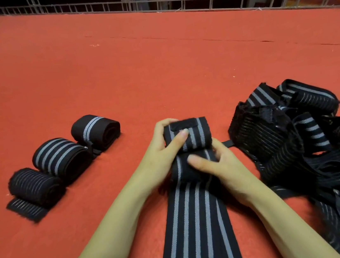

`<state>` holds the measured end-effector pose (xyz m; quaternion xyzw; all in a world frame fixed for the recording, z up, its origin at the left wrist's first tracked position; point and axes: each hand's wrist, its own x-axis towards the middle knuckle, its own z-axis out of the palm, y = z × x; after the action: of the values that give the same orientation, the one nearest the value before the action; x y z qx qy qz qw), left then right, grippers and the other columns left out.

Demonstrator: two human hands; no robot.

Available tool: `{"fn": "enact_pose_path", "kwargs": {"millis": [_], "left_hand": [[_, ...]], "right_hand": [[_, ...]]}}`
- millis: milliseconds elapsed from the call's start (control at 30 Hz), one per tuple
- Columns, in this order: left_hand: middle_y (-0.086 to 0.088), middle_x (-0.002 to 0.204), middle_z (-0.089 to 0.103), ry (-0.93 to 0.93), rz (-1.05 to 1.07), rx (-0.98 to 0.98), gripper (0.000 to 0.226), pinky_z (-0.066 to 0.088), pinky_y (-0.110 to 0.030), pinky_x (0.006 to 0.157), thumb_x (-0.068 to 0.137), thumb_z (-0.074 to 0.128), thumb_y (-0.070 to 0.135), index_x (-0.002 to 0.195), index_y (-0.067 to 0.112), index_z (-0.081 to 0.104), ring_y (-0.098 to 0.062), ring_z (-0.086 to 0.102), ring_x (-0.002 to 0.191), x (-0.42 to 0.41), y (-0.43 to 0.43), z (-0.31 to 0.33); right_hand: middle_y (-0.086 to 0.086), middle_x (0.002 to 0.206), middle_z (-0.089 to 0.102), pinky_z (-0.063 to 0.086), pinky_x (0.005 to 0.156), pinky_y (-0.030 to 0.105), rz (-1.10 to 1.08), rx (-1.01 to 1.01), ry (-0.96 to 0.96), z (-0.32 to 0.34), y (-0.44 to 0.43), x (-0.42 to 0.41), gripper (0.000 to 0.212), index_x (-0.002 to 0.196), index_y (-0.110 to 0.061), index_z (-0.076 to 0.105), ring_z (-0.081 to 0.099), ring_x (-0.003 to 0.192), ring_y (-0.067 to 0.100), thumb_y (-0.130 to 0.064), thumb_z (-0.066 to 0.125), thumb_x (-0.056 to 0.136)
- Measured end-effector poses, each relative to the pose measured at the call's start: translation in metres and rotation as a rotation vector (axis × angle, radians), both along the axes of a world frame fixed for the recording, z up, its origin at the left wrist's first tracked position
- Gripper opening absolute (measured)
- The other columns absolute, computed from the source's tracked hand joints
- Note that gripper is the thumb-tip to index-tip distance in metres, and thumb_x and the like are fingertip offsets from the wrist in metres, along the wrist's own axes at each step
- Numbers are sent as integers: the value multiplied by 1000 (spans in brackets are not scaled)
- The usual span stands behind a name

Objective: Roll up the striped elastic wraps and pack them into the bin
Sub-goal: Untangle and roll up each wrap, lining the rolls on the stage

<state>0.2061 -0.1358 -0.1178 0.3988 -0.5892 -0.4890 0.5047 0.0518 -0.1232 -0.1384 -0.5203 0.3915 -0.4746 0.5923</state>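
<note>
Your left hand (163, 149) and right hand (216, 161) both grip the half-rolled black elastic wrap with grey stripes (187, 139) at frame centre; its roll axis runs left-right, its loose tail trailing toward the bottom edge.

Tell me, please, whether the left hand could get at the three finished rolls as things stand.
Probably yes: only red mat lies between the left hand and the finished rolls on its own side. But it grips the half-rolled wrap, so it would have to let go first.

no readable txt, labels, brands or nos. anywhere
</note>
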Motion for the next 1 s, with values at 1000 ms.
{"fn": "enact_pose_path", "kwargs": {"millis": [1000], "left_hand": [[2, 103, 66, 12, -209, 303, 44, 38, -53, 105, 77, 58, 58, 111, 29, 57, -17, 62, 101, -4, -6, -10]], "right_hand": [[4, 100, 63, 54, 74, 30, -40, 66, -62, 12, -3, -12, 55, 120, -32, 54, 64, 86, 16, -18, 58, 67]]}}
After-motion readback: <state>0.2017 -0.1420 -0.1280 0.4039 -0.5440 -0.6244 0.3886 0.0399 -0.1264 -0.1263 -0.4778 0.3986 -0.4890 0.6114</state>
